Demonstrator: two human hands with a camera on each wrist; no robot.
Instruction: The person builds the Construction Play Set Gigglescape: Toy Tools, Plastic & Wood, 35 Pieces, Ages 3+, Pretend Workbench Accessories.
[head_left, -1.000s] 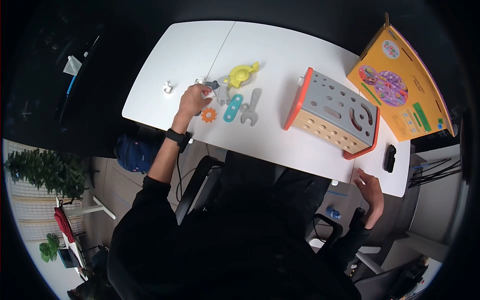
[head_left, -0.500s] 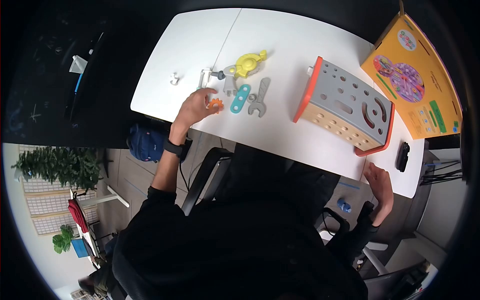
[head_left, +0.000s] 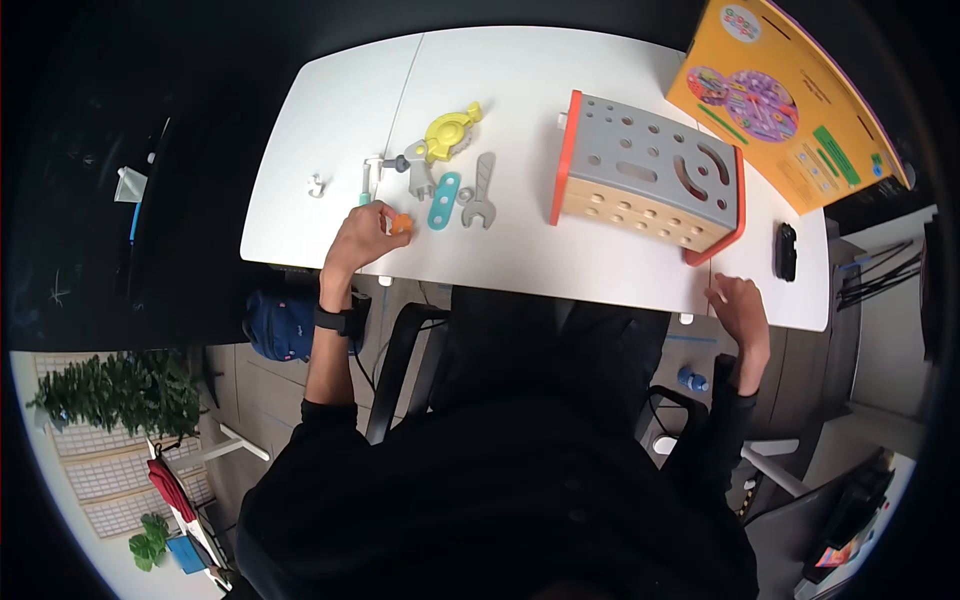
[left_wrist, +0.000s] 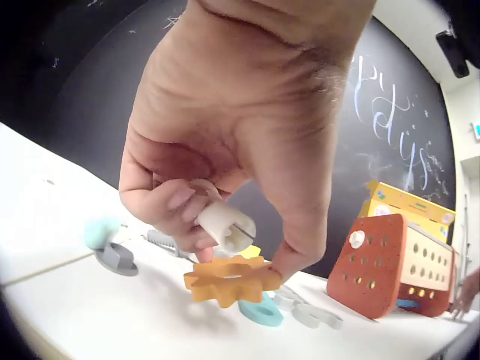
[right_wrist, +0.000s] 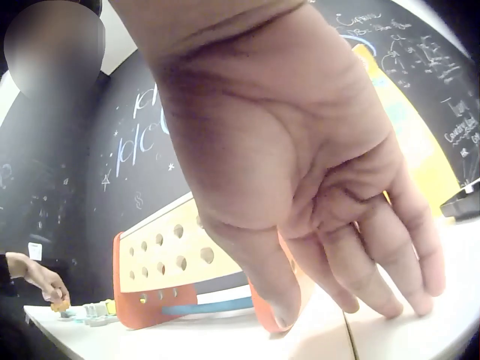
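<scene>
Left hand (head_left: 358, 240) is working low over the near side of the white table (head_left: 540, 262), thumb and fingers clamping an orange gear (left_wrist: 232, 280) by its edges. Its curled fingers are also holding a white cylinder (left_wrist: 226, 226) just above the gear. Right hand (head_left: 740, 310) is hovering or resting at the near edge, by the bench's red foot; fingers hanging loosely bent, slightly apart, holding nothing. Cannot tell whether the tips are touching. Teal strip (head_left: 444, 201) and grey wrench (head_left: 484, 190) are lying right of the gear, yellow saw (head_left: 449, 134) beyond them. Toy bench (head_left: 640, 170) is standing farther right, before a yellow carton (head_left: 800, 105).
</scene>
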